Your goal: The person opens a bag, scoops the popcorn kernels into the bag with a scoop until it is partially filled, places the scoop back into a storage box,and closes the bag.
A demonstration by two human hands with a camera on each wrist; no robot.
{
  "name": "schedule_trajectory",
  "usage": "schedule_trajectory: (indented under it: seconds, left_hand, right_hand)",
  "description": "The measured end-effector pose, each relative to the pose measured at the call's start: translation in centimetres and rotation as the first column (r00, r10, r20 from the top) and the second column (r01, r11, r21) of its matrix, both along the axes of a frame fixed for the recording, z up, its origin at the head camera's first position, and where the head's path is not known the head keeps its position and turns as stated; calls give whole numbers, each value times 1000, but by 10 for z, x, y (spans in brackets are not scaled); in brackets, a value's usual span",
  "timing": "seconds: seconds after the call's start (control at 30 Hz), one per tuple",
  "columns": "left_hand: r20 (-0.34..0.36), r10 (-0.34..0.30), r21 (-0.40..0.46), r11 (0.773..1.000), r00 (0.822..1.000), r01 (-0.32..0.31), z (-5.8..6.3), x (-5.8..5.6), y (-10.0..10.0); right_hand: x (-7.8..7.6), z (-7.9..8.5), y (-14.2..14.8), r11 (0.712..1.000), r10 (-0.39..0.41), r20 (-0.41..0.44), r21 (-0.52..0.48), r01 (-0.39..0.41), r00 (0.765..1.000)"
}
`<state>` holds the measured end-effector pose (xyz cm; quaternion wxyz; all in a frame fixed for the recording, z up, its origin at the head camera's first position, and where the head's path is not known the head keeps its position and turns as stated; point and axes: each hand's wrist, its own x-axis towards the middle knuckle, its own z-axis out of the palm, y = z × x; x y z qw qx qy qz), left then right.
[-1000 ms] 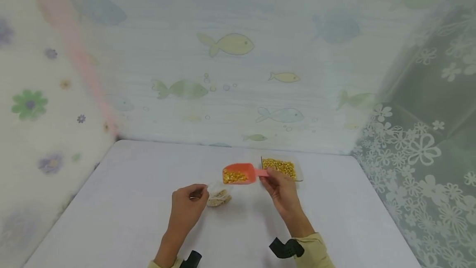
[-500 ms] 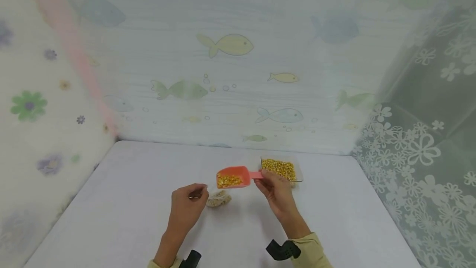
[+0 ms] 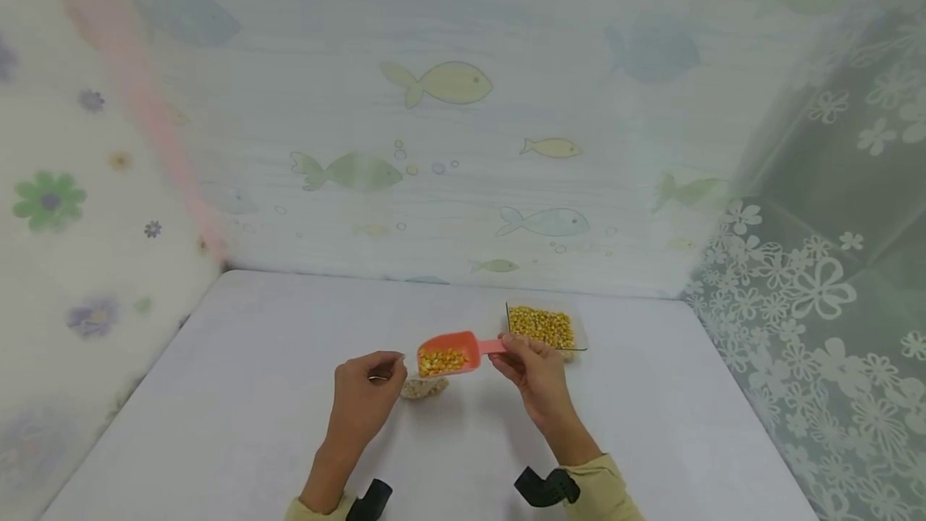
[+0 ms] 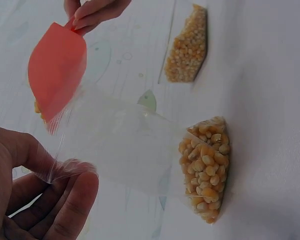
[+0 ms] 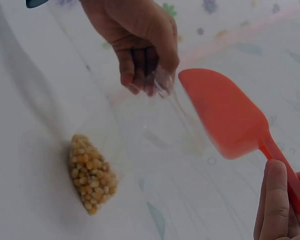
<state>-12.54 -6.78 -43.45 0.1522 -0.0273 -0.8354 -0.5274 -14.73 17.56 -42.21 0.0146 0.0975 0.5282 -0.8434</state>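
Observation:
My left hand [image 3: 365,392] pinches the upper edge of a clear plastic zip bag [image 4: 130,145], holding it upright. Corn kernels [image 4: 205,172] fill the bottom of that bag, which rests on the table. By its handle, my right hand [image 3: 538,376] grips a red-orange scoop [image 3: 463,344] loaded with yellow corn kernels [image 3: 441,361]. The scoop hangs over the bag, its front lip close to the bag's mouth and to my left fingers. From the left wrist view, the scoop's underside hides most of its load.
A clear rectangular container [image 3: 581,334] of corn kernels stands behind my right hand, toward the back of the white table [image 3: 239,376]. Fish-patterned sheeting [image 3: 448,183] rises beyond the table's far edge, with flowered sheeting on both sides.
My right hand has brought the scoop left and lower, nearer to the bag's mouth. The scoop now tilts more toward its front lip. My left hand has stayed nearly still.

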Motion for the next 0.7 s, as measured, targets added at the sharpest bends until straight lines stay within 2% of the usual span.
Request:
schedule_trajectory:
  seconds: [0.27,0.47,0.57,0.7]
  left_hand:
    - [1,-11,-2,1000,1000,11,0,-2,2]
    - [-1,-13,-7,1000,1000,13,-3,-4,2]
    - [-2,-12,-2,1000,1000,12,-3,-4,2]
    - [5,-16,14,1000,1000,16,-1,-3,2]
  right_hand:
    - [-1,4,-5,988,-47,-61,147,55,997]
    - [2,14,-10,947,-18,-163,313,69,986]
    - [5,19,-13,920,21,-245,384,77,969]
    - [12,25,-17,875,86,-370,472,108,925]
